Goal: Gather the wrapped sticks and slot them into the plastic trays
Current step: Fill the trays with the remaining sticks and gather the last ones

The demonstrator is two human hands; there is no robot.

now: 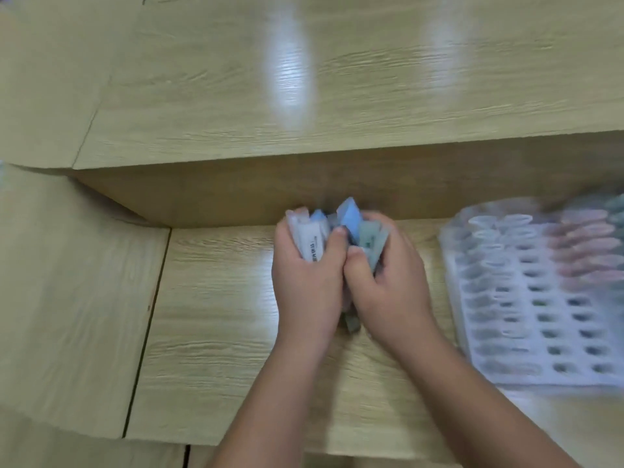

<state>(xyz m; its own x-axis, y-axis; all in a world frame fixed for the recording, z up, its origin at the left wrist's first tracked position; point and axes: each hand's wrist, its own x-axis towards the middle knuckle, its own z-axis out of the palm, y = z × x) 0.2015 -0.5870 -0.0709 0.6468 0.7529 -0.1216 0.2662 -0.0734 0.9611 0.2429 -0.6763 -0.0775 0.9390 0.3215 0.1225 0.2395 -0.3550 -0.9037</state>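
Both the left hand and right hand clasp the sticks: light, slippery wrappers, best squeezed mid-length. The tray sits at three o'clock.

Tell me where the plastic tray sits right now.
In the head view, the plastic tray lies on the wooden table at the far right, beside the right hand gripping the wrapped sticks.

Sticks between both hands — trays to the right.
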